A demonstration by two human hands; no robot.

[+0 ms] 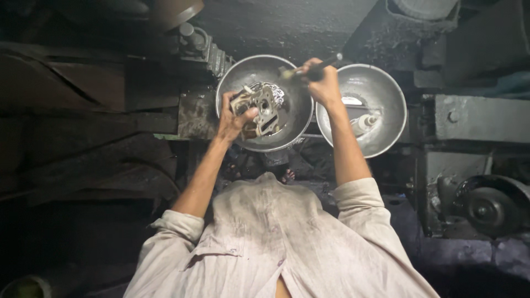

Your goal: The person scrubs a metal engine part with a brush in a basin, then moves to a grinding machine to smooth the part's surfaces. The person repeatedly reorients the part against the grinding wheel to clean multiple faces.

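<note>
- Head view: the left hand (231, 117) grips a pale metal engine part (260, 107), fingers wrapped around its left edge with the thumb pressed on the face that shows. The part sits tilted inside the left metal bowl (243, 72), its lower end near the bowl's floor.
- Head view: the right hand (323, 83) is closed around the dark handle of a brush (309, 67), fingers pressed together on it. The brush's long axis runs nearly level, from upper right down to the left, and its bristle end (287, 72) points left toward the part.
- Head view: the key relation is that the part lies to the left of and below the brush tip, just beside it; whether the bristles touch the metal I cannot tell. The left hand is the one on the part; the right hand hangs over the gap where the two bowls meet.
- Head view: the right metal bowl (386, 88) touches or nearly touches the left one and holds a small whitish bottle (365, 122) lying on its side.
- Head view: both bowls rest on dark, grimy machinery; a round grinding wheel (488, 209) sits at the lower right, well apart.
</note>
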